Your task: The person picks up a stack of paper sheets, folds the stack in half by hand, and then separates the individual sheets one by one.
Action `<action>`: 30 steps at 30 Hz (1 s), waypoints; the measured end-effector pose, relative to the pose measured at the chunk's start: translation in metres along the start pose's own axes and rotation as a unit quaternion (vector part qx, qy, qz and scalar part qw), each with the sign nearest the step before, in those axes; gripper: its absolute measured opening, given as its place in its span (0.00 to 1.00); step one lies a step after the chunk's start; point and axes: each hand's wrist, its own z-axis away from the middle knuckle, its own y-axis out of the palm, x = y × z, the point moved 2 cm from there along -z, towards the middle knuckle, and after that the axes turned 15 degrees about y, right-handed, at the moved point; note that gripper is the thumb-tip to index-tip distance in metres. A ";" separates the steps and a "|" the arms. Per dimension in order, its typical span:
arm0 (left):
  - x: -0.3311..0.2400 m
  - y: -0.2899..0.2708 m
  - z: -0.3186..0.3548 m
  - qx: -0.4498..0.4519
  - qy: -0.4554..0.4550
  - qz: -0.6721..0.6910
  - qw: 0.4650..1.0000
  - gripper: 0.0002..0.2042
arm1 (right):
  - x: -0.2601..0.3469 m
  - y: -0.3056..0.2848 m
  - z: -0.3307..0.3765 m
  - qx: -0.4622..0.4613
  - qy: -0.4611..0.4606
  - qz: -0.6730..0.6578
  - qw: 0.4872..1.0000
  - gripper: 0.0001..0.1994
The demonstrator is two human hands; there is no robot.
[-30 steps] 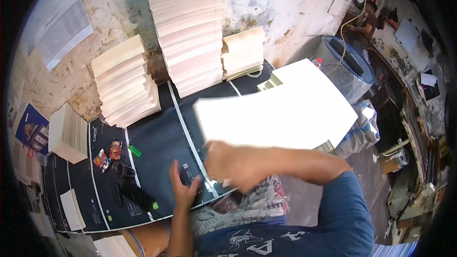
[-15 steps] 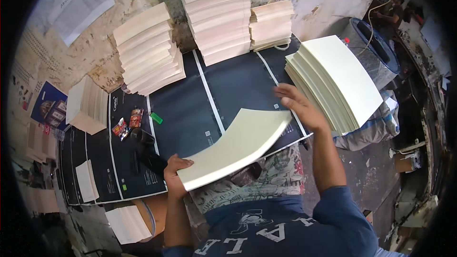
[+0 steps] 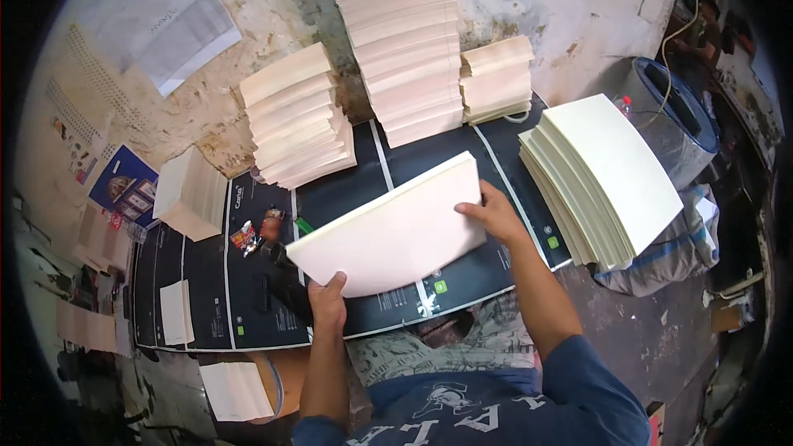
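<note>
A thick sheaf of cream paper [image 3: 388,235] is tilted up on its long edge over the black tabletop [image 3: 487,277], its broad face toward me. My left hand [image 3: 328,304] grips its lower left corner, thumb on the near face and fingers hidden behind. At the right end, my right hand [image 3: 496,215] holds the edge, with the thumb across the face and the other fingers out of sight behind the paper. To the right of that hand stands a big stack of cream sheets [image 3: 607,177].
Along the wall rise a tall paper pile [image 3: 405,58], a left pile [image 3: 293,120] and a shorter pile [image 3: 498,83]. A paper block [image 3: 194,194], red packets [image 3: 246,238] and a green lighter [image 3: 304,225] lie at left. A blue-rimmed drum [image 3: 677,116] stands behind the right stack.
The sheaf has turned from lying bowed and slanted to standing on edge. My right hand, free and spread before, now holds its right end. The whole view has shifted slightly.
</note>
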 end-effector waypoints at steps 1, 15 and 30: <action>0.001 0.002 -0.001 0.003 0.000 0.007 1.000 0.21 | 0.006 -0.003 0.012 0.003 -0.003 0.000 1.000 0.26; -0.005 0.024 -0.015 0.126 0.009 -0.114 0.985 0.25 | -0.009 -0.018 0.024 0.070 0.002 -0.059 0.996 0.32; 0.018 0.014 0.004 0.071 0.123 -0.334 0.932 0.23 | -0.038 -0.008 0.037 -0.094 -0.138 0.058 0.984 0.33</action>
